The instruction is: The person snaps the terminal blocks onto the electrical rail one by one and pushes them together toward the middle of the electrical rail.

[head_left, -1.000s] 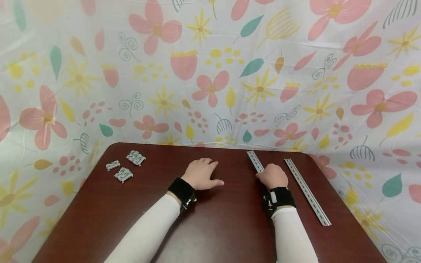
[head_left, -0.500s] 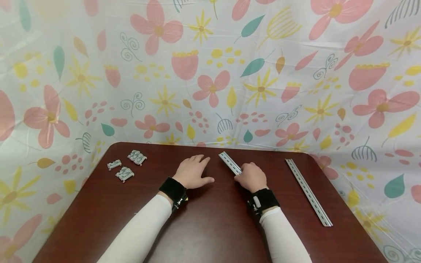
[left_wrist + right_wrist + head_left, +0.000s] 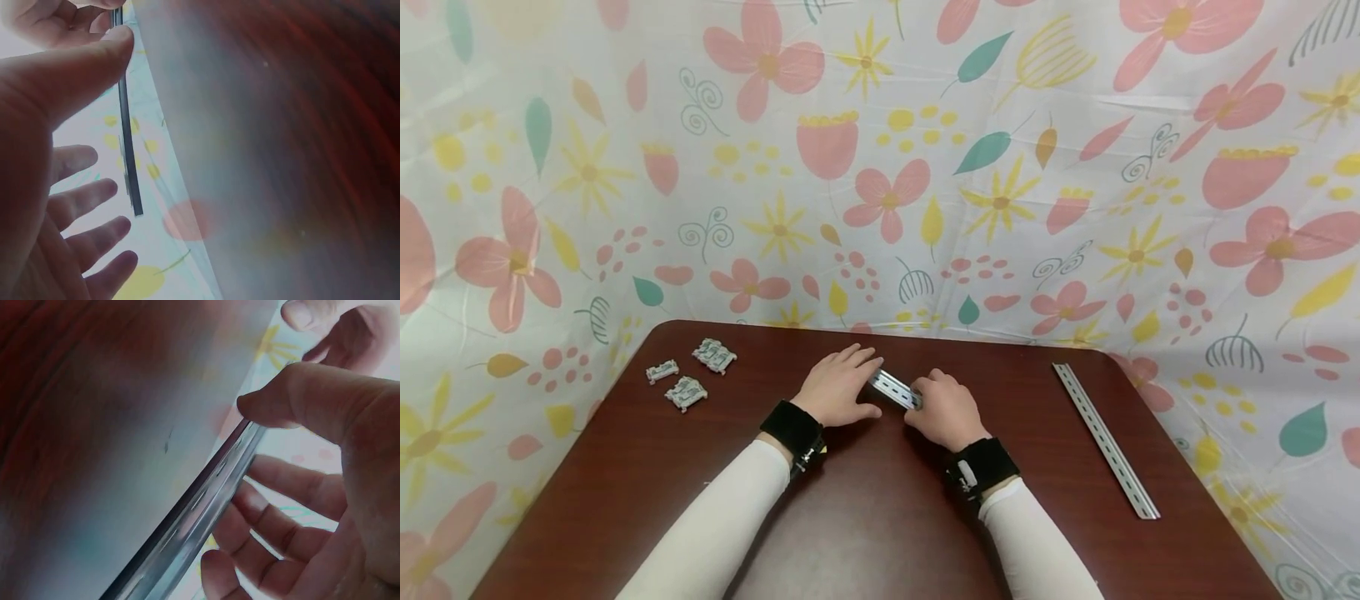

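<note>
My right hand [image 3: 947, 408] grips a slotted metal DIN rail [image 3: 895, 389] above the middle of the table. In the right wrist view, thumb and fingers lie on opposite sides of the rail [image 3: 197, 509]. The rail's far end reaches my left hand [image 3: 835, 387], whose fingers are spread and fairly straight. From the left wrist camera, the rail [image 3: 128, 150] passes between the left thumb and fingers, and I see no firm grasp there. Part of the rail is hidden by the right hand in the head view.
A second DIN rail [image 3: 1105, 437] lies slanted along the right side of the dark wooden table [image 3: 880, 525]. Three small grey clip-like pieces [image 3: 687, 392] lie in a group at the far left. A floral cloth [image 3: 880, 167] hangs behind the table's back edge.
My right hand has carried the rail leftward from the right-centre of the table, turning it more crosswise, to the left hand. The left hand has shifted slightly left.
</note>
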Tool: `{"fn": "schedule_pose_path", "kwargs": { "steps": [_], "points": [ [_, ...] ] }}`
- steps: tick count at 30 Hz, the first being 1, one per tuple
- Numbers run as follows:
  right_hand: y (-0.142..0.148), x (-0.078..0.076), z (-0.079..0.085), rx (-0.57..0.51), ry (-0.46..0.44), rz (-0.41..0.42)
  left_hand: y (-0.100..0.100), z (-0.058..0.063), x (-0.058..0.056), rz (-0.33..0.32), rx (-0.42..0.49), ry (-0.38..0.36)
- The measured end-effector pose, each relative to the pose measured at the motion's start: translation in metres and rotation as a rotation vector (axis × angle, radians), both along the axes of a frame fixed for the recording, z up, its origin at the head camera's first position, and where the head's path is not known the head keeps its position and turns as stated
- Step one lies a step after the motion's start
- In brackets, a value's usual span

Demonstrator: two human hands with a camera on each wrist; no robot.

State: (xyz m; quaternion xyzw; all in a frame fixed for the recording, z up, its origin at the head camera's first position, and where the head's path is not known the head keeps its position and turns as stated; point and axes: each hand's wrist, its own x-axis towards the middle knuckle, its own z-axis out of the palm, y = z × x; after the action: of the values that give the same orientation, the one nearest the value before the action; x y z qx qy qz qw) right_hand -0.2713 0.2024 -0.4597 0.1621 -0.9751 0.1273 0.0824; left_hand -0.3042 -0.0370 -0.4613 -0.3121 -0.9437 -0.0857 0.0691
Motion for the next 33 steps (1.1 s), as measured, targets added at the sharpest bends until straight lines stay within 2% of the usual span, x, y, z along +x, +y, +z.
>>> {"fn": "schedule_pose_path", "kwargs": {
  "steps": [11, 16, 21, 28, 33],
  "points": [
    [-0.009, 0.005, -0.001, 0.01, 0.064, 0.141, -0.002, -0.004, -0.004, -0.021, -0.005, -0.014],
    [-0.011, 0.005, -0.001, -0.018, 0.089, 0.191, -0.001, -0.005, -0.003, -0.03, -0.021, 0.029],
    [-0.012, 0.005, -0.002, -0.032, 0.074, 0.192, 0.0, -0.004, -0.002, -0.048, -0.016, 0.059],
    [-0.01, 0.004, -0.005, -0.022, 0.061, 0.19, -0.003, -0.002, -0.003, -0.061, 0.027, 0.003],
    [-0.006, 0.001, -0.006, -0.025, 0.052, 0.208, -0.011, 0.0, -0.007, -0.045, 0.046, -0.048]
  ]
}}
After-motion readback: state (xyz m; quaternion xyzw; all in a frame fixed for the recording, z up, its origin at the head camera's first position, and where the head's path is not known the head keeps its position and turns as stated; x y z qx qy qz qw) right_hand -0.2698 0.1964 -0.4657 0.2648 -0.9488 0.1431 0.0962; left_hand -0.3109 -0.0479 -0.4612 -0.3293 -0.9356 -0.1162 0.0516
